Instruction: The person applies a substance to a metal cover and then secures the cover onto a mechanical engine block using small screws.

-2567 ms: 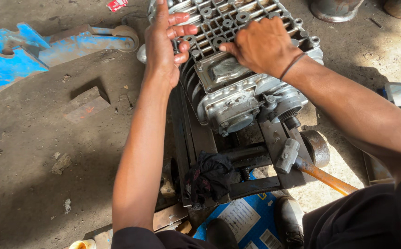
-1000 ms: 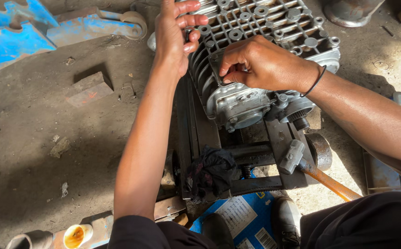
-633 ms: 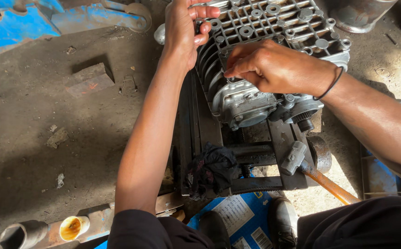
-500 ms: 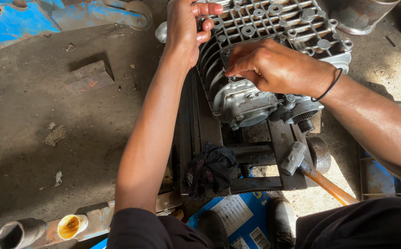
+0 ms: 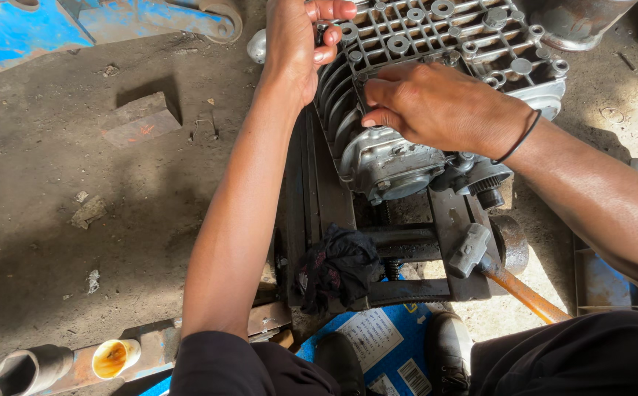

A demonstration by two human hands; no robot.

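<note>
A grey cast-aluminium engine casing (image 5: 436, 44) with ribs and bolt holes rests on a dark steel stand (image 5: 319, 198) on the ground. My left hand (image 5: 300, 37) grips the casing's upper left edge, fingers curled over its rim. My right hand (image 5: 436, 106) lies on the casing's near side, fingers pressed against the ribbed wall just above a round end cover (image 5: 392, 165). A black band circles my right wrist. What lies under my right palm is hidden.
A hammer (image 5: 498, 271) with an orange handle lies on the stand beside a black rag (image 5: 337, 268). A wooden block (image 5: 139, 117) sits on the dirt at left, blue metal parts (image 5: 77, 22) at top left, a large socket (image 5: 29, 367) and a pipe end at bottom left.
My view has shifted closer and lower over the casing. My right hand slid from the casing's top down to its near ribbed side. My left hand stays on the upper left edge.
</note>
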